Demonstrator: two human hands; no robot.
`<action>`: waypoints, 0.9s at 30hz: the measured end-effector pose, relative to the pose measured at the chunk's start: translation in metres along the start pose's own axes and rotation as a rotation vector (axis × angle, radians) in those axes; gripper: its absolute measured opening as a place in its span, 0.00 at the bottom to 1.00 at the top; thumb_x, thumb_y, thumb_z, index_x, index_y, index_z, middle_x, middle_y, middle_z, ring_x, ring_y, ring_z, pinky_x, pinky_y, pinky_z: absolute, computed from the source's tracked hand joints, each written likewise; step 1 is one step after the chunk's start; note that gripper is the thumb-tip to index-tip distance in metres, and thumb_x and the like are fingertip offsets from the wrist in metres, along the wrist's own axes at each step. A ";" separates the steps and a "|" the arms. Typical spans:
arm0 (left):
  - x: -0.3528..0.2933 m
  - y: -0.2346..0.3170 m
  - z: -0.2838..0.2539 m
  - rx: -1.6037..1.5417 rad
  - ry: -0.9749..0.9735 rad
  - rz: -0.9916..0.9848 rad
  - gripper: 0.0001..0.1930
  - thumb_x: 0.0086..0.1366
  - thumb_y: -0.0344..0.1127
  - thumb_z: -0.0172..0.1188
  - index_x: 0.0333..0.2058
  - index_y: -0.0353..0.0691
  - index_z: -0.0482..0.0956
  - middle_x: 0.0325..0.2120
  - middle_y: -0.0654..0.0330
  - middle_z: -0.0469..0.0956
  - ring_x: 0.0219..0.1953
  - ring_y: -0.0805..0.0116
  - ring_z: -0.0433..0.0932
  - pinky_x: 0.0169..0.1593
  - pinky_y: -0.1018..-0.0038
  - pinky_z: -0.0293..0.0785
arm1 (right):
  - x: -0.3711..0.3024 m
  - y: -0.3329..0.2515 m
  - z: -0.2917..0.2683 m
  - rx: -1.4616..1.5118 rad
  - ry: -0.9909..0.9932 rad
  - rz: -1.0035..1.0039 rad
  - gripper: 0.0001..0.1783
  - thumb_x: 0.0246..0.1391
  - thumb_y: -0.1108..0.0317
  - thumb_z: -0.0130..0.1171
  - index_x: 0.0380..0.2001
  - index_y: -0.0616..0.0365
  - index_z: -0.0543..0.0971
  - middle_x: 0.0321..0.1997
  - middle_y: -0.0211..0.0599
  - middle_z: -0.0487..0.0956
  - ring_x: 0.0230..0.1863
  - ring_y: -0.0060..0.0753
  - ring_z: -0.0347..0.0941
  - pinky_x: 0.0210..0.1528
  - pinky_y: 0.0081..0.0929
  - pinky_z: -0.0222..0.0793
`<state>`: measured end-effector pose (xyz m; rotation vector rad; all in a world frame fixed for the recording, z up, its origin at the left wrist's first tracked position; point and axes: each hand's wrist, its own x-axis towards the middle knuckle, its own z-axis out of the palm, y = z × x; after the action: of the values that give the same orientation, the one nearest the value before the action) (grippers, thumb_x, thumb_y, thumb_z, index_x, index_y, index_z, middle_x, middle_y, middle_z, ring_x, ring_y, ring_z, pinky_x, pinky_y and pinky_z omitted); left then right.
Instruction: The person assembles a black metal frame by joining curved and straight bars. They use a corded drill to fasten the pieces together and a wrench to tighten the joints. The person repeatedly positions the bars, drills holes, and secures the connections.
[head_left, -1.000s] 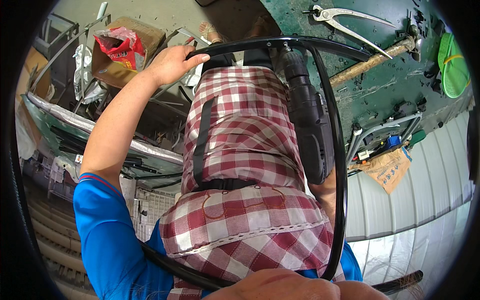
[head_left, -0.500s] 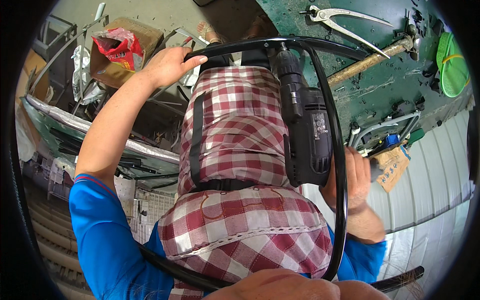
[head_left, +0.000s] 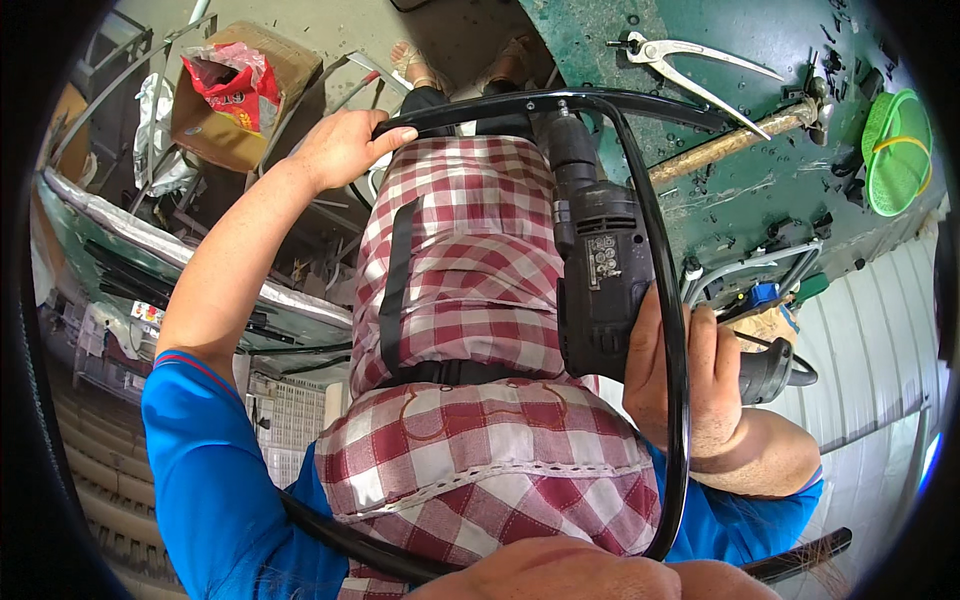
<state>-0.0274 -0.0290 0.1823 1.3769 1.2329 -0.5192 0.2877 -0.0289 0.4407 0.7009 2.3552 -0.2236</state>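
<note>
A glossy black bent-tube frame (head_left: 652, 215) arches in front of my checked apron. At its upper left end my left hand (head_left: 345, 150) is closed around the tube, thumb lying along it. My right hand (head_left: 690, 380) grips the rear of a black power drill (head_left: 605, 275), whose grey handle end sticks out to the right. The drill points away from me, inside the curve of the frame. Its chuck end meets the far crossbar, where a small screw head or bit tip shows. Part of the right hand is hidden behind the tube.
On the green bench at the right lie pincers (head_left: 665, 60), a wooden-handled hammer (head_left: 735, 142), a green plastic basket (head_left: 893, 150) and small black parts. Grey metal tubing (head_left: 765, 262) sits nearer. At the left, a cardboard box (head_left: 215, 140) holds a red bag, beside metal racks.
My right wrist has turned, bringing the drill's handle end into view on the right. The drill has shifted slightly left, still along the frame. My left hand keeps its hold.
</note>
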 end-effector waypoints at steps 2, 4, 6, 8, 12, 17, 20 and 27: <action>0.001 0.001 -0.002 0.004 -0.023 0.004 0.31 0.66 0.63 0.49 0.33 0.34 0.77 0.24 0.45 0.76 0.34 0.44 0.76 0.40 0.56 0.71 | 0.003 -0.004 -0.003 0.016 -0.023 0.011 0.20 0.48 0.72 0.50 0.44 0.73 0.76 0.31 0.51 0.75 0.36 0.47 0.73 0.36 0.39 0.72; 0.001 0.002 -0.002 0.017 -0.057 -0.019 0.32 0.64 0.66 0.48 0.35 0.37 0.80 0.28 0.47 0.80 0.37 0.47 0.79 0.43 0.57 0.73 | 0.003 -0.006 -0.004 0.009 -0.031 0.000 0.23 0.45 0.75 0.52 0.46 0.77 0.75 0.32 0.50 0.77 0.35 0.45 0.74 0.35 0.36 0.73; 0.000 0.002 -0.003 0.018 -0.035 -0.019 0.31 0.65 0.64 0.48 0.35 0.36 0.79 0.27 0.46 0.78 0.36 0.46 0.78 0.42 0.57 0.72 | 0.003 -0.005 -0.003 0.030 -0.028 0.000 0.23 0.44 0.76 0.53 0.46 0.78 0.75 0.31 0.49 0.77 0.34 0.45 0.74 0.35 0.36 0.73; 0.001 0.002 -0.003 0.003 -0.025 -0.006 0.29 0.67 0.60 0.49 0.33 0.33 0.76 0.22 0.44 0.75 0.32 0.43 0.75 0.39 0.56 0.70 | 0.006 -0.006 -0.005 0.036 -0.031 -0.001 0.23 0.44 0.76 0.54 0.46 0.78 0.75 0.31 0.49 0.77 0.33 0.44 0.74 0.35 0.36 0.74; 0.005 -0.002 -0.002 0.007 -0.026 0.017 0.30 0.67 0.61 0.49 0.33 0.33 0.76 0.23 0.43 0.75 0.33 0.41 0.76 0.39 0.55 0.70 | 0.012 -0.007 -0.009 -0.042 -0.029 -0.035 0.22 0.44 0.76 0.55 0.44 0.77 0.76 0.29 0.48 0.77 0.33 0.43 0.74 0.35 0.34 0.74; 0.003 0.009 -0.004 0.035 -0.052 -0.032 0.32 0.66 0.64 0.47 0.36 0.34 0.79 0.30 0.45 0.79 0.39 0.45 0.77 0.44 0.57 0.71 | 0.008 -0.011 -0.001 -0.142 0.019 -0.026 0.17 0.49 0.72 0.52 0.40 0.71 0.79 0.28 0.47 0.75 0.31 0.44 0.73 0.33 0.38 0.73; 0.003 0.016 -0.007 0.067 -0.073 -0.076 0.34 0.65 0.67 0.46 0.39 0.36 0.80 0.34 0.46 0.80 0.42 0.47 0.78 0.48 0.58 0.72 | 0.006 -0.009 0.001 -0.211 0.045 -0.042 0.16 0.48 0.72 0.51 0.39 0.69 0.81 0.26 0.45 0.75 0.30 0.42 0.73 0.33 0.38 0.74; 0.003 0.010 -0.006 0.064 -0.078 -0.098 0.36 0.64 0.69 0.45 0.39 0.35 0.80 0.33 0.46 0.80 0.42 0.47 0.78 0.48 0.57 0.72 | 0.007 -0.012 0.007 -0.265 0.077 -0.056 0.16 0.49 0.71 0.51 0.38 0.67 0.82 0.26 0.43 0.76 0.30 0.42 0.74 0.34 0.39 0.74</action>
<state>-0.0192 -0.0207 0.1859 1.3413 1.2338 -0.6797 0.2802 -0.0383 0.4306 0.5236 2.4202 0.0931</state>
